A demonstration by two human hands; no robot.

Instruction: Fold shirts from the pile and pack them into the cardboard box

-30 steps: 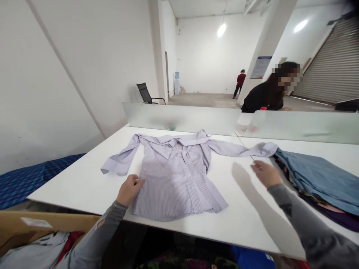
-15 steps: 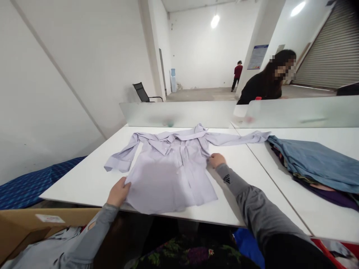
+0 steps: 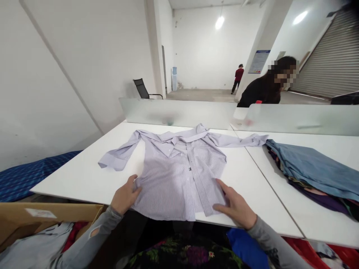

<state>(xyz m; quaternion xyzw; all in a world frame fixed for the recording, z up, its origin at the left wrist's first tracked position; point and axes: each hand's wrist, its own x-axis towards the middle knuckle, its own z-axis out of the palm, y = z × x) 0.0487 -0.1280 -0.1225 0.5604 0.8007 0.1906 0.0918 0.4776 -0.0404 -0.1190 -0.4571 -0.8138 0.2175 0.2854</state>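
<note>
A light purple, finely striped button-up shirt (image 3: 168, 183) lies spread on the white table (image 3: 81, 179), collar toward the divider and hem at the front edge. One sleeve bends out to the left; the other stretches right to the clothes pile. My left hand (image 3: 125, 195) is at the shirt's lower left edge, thumb and fingers apart. At the lower right edge is my right hand (image 3: 237, 205), also open, its thumb and fingertips spread at the fabric. The front placket runs down the right half, and the shirt's right side is rumpled.
Folded clothes with blue denim-like fabric on top (image 3: 316, 164) are piled at right. A frosted divider (image 3: 179, 114) stands along the back edge. Below left is a cardboard box (image 3: 95, 212) holding clothes. A person in black (image 3: 258, 89) is beyond the divider.
My right hand has let go of the shirt's side and moved down toward the hem, opening. The left hand's fingers have loosened and spread. The shirt's right side now flares outward.
</note>
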